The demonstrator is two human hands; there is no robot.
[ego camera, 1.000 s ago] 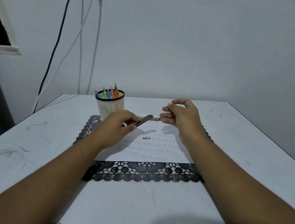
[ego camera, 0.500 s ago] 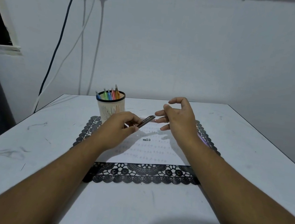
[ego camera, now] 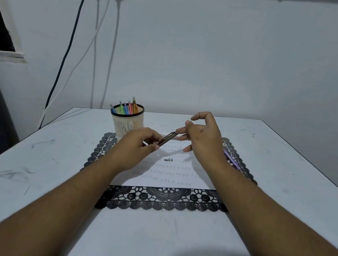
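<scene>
The dark pen (ego camera: 165, 140) is up off the table, above the far end of the sheet of paper (ego camera: 171, 176), tilted so its upper end points toward the right hand. The left hand (ego camera: 138, 145) grips its lower half with thumb and curled fingers, which looks like a way of keeping the barrel steady while the other hand works at its open end. The right hand (ego camera: 203, 140) has its thumb and forefinger pinched on a thin piece (ego camera: 191, 120), too small to name. Its middle fingers reach down to touch the pen's upper tip, probably to find the opening. The work seems to be taking the pen apart or putting it back together; I cannot tell which. A small part (ego camera: 168, 159) lies on the paper just below the hands, likely set there so that it stays easy to see and cannot roll off. The paper rests on a black lace mat (ego camera: 166, 201), where a purple pen (ego camera: 232, 161) also lies, partly hidden by the right wrist. A cup (ego camera: 127, 123) of coloured pens stands at the mat's far left corner on the white table (ego camera: 32, 175), within easy reach.
</scene>
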